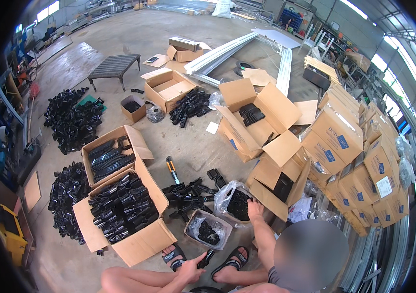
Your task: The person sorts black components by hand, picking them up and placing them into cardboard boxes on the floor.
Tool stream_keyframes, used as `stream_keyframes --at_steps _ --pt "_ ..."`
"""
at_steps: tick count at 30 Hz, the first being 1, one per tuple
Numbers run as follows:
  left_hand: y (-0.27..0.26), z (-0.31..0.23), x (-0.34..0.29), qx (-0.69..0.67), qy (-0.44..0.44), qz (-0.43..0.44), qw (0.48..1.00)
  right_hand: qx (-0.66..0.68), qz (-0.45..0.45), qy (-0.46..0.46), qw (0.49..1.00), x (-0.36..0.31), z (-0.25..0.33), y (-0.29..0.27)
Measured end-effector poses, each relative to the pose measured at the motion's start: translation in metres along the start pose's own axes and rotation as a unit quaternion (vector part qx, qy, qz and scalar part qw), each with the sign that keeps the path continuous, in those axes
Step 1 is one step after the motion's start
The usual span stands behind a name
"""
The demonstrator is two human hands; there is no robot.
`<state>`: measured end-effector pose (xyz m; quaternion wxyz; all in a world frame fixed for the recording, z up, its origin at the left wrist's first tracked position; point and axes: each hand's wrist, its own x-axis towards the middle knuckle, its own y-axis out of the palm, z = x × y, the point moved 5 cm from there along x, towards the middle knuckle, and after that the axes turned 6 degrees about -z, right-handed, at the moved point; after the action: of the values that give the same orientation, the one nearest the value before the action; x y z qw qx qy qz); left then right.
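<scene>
My left hand (188, 271) is closed around a black bracket-like part (206, 259), held low above the floor between my sandalled feet. Out to the right, my right hand (255, 210) reaches to the edge of a clear plastic bag (223, 198) of small black pieces (239, 205). Its fingers are bent together at the pieces; what they pinch, if anything, is hidden. Just in front of my feet stands a small carton (221, 239) lined with plastic, with more small black pieces inside. Loose black brackets (188, 198) lie behind it.
On the left, open cartons (144, 246) hold rows of black brackets, with heaps of brackets (71, 202) beside them. An orange-handled tool (172, 168) lies mid-floor. Open boxes (247, 146) and stacked cartons (332, 132) stand right. A low metal stool (115, 66) is farther back.
</scene>
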<state>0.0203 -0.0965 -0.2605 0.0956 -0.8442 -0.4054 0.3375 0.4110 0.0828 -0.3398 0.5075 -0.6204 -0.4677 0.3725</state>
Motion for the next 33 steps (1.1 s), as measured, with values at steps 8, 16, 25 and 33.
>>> stream_keyframes --at_steps 8,16,25,33 --pt "-0.028 -0.028 -0.018 -0.014 0.113 -0.136 0.984 0.493 -0.143 0.081 0.854 -0.072 0.048 -0.070" --pt "-0.017 -0.020 -0.021 0.133 0.070 -0.176 0.973 0.655 0.210 0.066 0.723 -0.222 0.118 -0.136" --pt "-0.007 -0.024 -0.028 0.194 0.100 -0.178 0.960 0.552 0.109 -0.103 0.820 -0.226 0.135 -0.182" --pt "0.002 -0.020 -0.031 0.177 0.130 -0.180 0.959 0.455 0.080 -0.150 0.874 -0.230 0.153 -0.174"
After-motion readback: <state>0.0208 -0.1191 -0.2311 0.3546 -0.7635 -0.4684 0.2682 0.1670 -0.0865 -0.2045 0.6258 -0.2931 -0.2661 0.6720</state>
